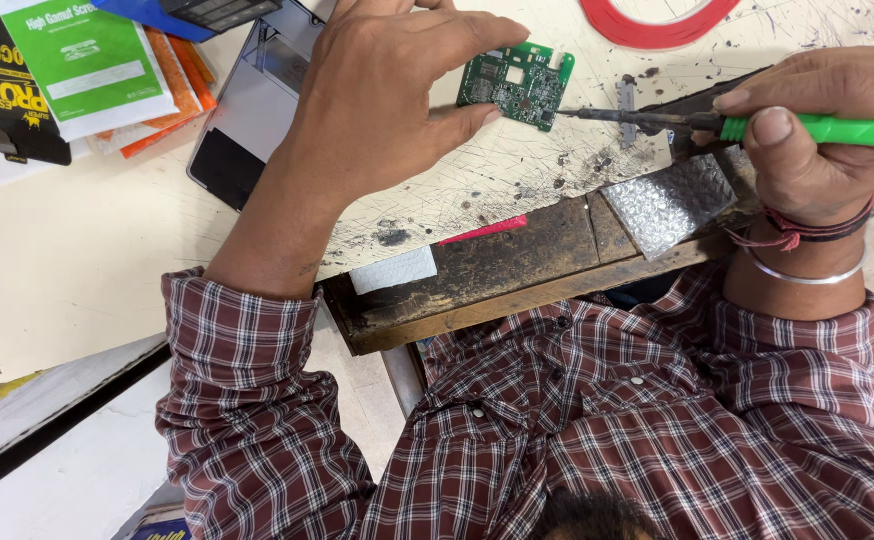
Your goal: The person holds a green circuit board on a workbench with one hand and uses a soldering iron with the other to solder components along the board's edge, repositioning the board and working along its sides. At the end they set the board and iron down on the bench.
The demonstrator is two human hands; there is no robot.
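Observation:
My left hand pinches a small green circuit board between thumb and fingers, holding it just over the scratched cream worktop. My right hand grips a soldering iron with a green handle. Its dark metal tip points left and reaches the board's lower right edge. Both arms wear a maroon checked shirt, and a bangle and threads circle my right wrist.
A phone with its back off lies left of my left hand. Screen-protector packets are stacked at the top left. A red ring lies at the top. A silver embossed foil piece and a white pad rest on the wooden front ledge.

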